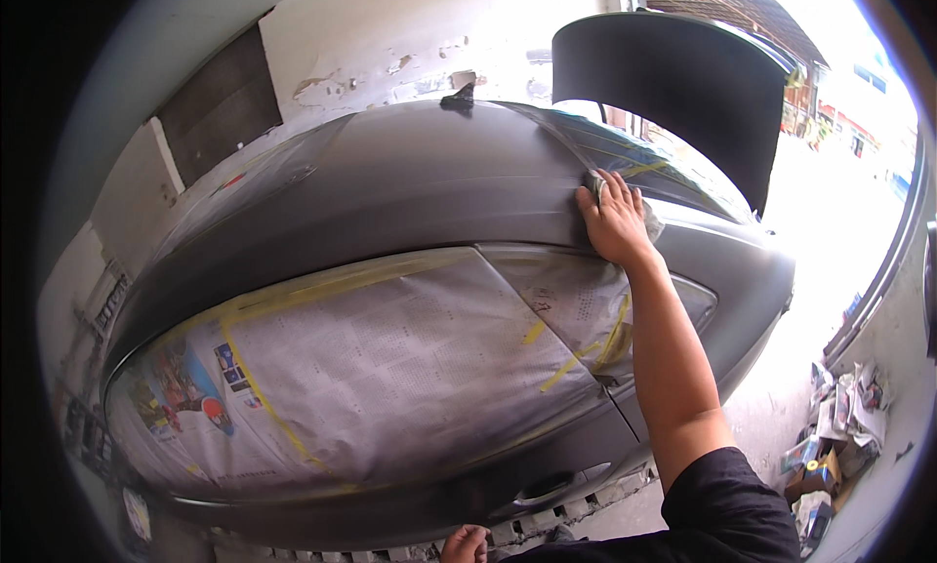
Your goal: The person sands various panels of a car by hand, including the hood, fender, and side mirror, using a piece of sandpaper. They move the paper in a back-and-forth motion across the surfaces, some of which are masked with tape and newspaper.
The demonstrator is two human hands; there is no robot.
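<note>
My right hand (617, 217) reaches across a dull grey car body (420, 173). It presses a crumpled pale cloth (654, 221) onto the roof edge above the rear side window; the cloth's edges show on both sides of the fingers. My left hand (466, 545) is low at the bottom edge, beside the door, with its fingers curled closed. What it holds, if anything, is hidden. Newspaper masking (390, 348) covers the side windows, held by yellow tape (232, 339). The door handle (547, 487) lies to the right of my left hand.
The trunk lid (673, 95) stands raised at the far right. A dark fin antenna (459, 97) sticks up from the roof. Masking film (634, 158) covers the rear window. Crumpled paper and boxes (830, 456) are heaped by the right wall. Behind the car is a peeling white wall (390, 36).
</note>
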